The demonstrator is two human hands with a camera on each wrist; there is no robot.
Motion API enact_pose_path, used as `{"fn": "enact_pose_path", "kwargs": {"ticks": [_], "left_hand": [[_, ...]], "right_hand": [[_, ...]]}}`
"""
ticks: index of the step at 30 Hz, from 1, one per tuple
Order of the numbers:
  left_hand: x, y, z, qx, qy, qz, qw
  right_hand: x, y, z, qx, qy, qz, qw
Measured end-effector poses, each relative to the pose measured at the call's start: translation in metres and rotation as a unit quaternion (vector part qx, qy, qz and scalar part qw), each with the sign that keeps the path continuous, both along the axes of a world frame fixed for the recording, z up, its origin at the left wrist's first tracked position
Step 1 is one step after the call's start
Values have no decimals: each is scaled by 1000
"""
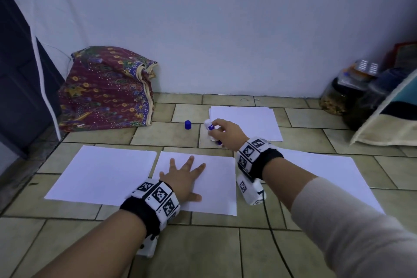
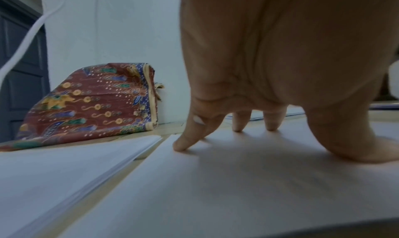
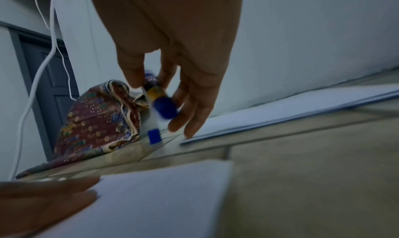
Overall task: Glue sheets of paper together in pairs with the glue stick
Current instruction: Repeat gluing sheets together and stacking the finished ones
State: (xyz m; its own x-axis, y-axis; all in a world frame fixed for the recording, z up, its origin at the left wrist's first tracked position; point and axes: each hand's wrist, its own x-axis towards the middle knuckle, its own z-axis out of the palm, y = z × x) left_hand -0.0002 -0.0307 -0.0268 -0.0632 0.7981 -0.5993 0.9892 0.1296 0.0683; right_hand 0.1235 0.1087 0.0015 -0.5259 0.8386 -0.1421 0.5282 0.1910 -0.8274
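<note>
My left hand point(image 1: 182, 176) lies flat with fingers spread on the middle white sheet point(image 1: 214, 189); in the left wrist view its fingertips point(image 2: 180, 147) press the sheet point(image 2: 215, 182). My right hand point(image 1: 223, 132) hovers over the tiles beyond that sheet and pinches the uncapped white glue stick point(image 1: 209, 127) between thumb and fingers. In the right wrist view the glue stick point(image 3: 157, 96) is blurred, its blue base toward the camera. Its blue cap point(image 1: 187, 124) point(image 3: 154, 136) stands on the floor just left of it. A paper stack point(image 1: 246, 122) lies behind the right hand.
Another sheet point(image 1: 101, 174) lies at the left, and one point(image 1: 327, 176) lies under my right forearm. A patterned cloth bundle point(image 1: 106, 90) sits against the wall at the back left, beside a dark door point(image 1: 18, 74). Jars point(image 1: 338, 95) and a cushion point(image 1: 383, 124) stand at the right.
</note>
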Motion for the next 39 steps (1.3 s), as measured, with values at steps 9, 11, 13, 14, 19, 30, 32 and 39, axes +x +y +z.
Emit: {"fn": "enact_pose_path", "kwargs": {"ticks": [9, 11, 13, 14, 19, 30, 32, 39], "left_hand": [[22, 13, 28, 28, 66, -15, 997], [25, 18, 30, 38, 77, -31, 996], [27, 23, 32, 49, 79, -47, 995], [28, 25, 32, 57, 76, -52, 994], [33, 37, 24, 86, 13, -95, 992], [32, 48, 18, 80, 72, -129, 986], [32, 49, 19, 67, 70, -121, 988], [32, 50, 19, 55, 69, -118, 989]], "right_hand": [[82, 2, 21, 49, -52, -34, 997], [84, 0, 20, 58, -38, -47, 996], [83, -1, 17, 58, -39, -49, 996], [81, -1, 15, 58, -39, -49, 996], [65, -3, 5, 69, -51, -37, 996], [25, 2, -2, 100, -135, -3, 986], [22, 2, -3, 104, -147, 7, 984], [27, 2, 7, 137, -230, 87, 959]]}}
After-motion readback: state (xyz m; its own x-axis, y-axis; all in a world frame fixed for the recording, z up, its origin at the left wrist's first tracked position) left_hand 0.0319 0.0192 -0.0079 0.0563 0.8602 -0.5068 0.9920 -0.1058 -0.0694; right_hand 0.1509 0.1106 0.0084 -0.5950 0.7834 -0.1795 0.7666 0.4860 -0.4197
